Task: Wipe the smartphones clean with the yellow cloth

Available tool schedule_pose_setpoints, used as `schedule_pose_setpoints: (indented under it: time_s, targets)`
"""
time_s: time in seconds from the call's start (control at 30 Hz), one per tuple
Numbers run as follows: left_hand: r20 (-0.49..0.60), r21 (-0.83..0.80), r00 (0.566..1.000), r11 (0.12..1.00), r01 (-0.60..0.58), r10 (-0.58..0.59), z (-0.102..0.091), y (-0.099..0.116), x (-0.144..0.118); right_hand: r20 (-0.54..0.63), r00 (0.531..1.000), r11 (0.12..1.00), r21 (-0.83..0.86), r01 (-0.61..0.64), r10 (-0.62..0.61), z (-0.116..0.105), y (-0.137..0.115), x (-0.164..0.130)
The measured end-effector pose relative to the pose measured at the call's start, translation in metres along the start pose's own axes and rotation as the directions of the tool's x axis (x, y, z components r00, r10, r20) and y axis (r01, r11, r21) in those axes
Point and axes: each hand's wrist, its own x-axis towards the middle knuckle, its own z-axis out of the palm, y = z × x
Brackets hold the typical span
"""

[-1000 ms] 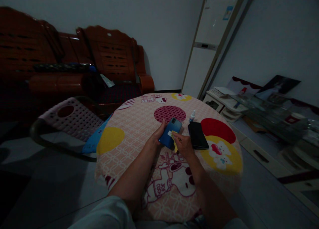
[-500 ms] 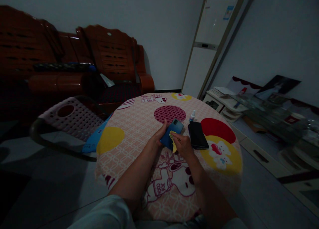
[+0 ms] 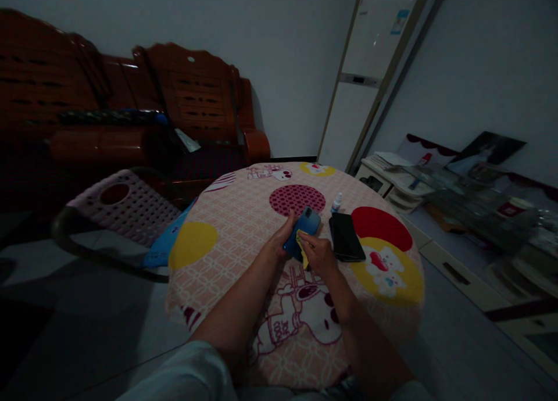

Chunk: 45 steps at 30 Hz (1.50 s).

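Note:
A blue smartphone [image 3: 310, 219], back side up with its camera block at the top, is held above the table by my left hand [image 3: 281, 238], which grips its left edge. My right hand [image 3: 319, 253] pinches a small yellow cloth [image 3: 304, 258] and presses it on the lower part of the phone's back. Just right of my right hand lies a black phone-like case or tablet [image 3: 346, 237] on the tablecloth. Behind that stands a small white spray bottle [image 3: 336, 203] with a blue label.
The round table wears a patterned cloth [image 3: 244, 215]. A woven chair [image 3: 131, 206] with a blue bag [image 3: 168, 241] is at the left, with wooden sofas [image 3: 192, 99] behind. A tall white cabinet-like unit [image 3: 349, 116] stands at the back, and a cluttered low cabinet [image 3: 444, 256] runs along the right.
The phone has shifted and turned slightly in my left hand, a little to the right. My right hand with the yellow cloth has moved only slightly on its back.

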Motion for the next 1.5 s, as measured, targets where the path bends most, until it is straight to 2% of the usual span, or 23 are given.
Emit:
schedule_pose_setpoints:
  time_s: [0.1,0.3,0.4,0.73,0.83,1.0,1.17,1.4,1.5]
  targets:
    - [0.039,-0.007,0.999,1.0,0.023,-0.023,0.004,-0.005,0.003,-0.033,0.999,1.0,0.022,0.011,-0.01,0.001,0.0,0.0]
    - [-0.043,-0.05,0.996,0.995,0.082,-0.084,0.008,-0.011,0.005,-0.105,0.994,0.998,0.058,-0.002,0.008,0.003,0.004,0.002]
    - [-0.058,-0.088,0.994,0.992,0.09,-0.095,0.01,-0.011,0.005,-0.101,0.995,0.997,0.077,-0.006,0.014,0.002,0.0,0.001]
    - [-0.189,-0.172,0.977,0.977,-0.128,0.095,-0.005,-0.002,0.009,0.07,0.995,0.972,0.229,0.056,-0.074,0.012,-0.016,-0.002]
    - [-0.205,-0.201,0.973,0.969,-0.145,0.103,-0.004,-0.003,0.009,0.051,0.996,0.972,0.228,0.057,-0.07,0.013,-0.016,-0.002]
    - [-0.175,-0.22,0.977,0.962,-0.163,0.125,0.0,-0.006,0.011,-0.02,0.999,0.977,0.206,0.051,-0.048,0.013,-0.012,-0.001]
    - [-0.24,-0.228,0.959,0.952,-0.205,0.149,-0.006,-0.004,0.012,0.022,0.992,0.968,0.224,0.113,-0.121,0.014,-0.014,-0.003]
    - [-0.131,-0.319,0.987,0.939,-0.126,0.088,-0.017,0.008,0.005,0.083,0.987,0.982,0.141,0.127,-0.14,0.013,-0.019,-0.003]
    - [-0.139,-0.378,0.982,0.909,-0.175,0.131,-0.02,0.012,0.004,0.063,0.994,0.992,0.094,0.085,-0.092,0.01,-0.019,-0.002]
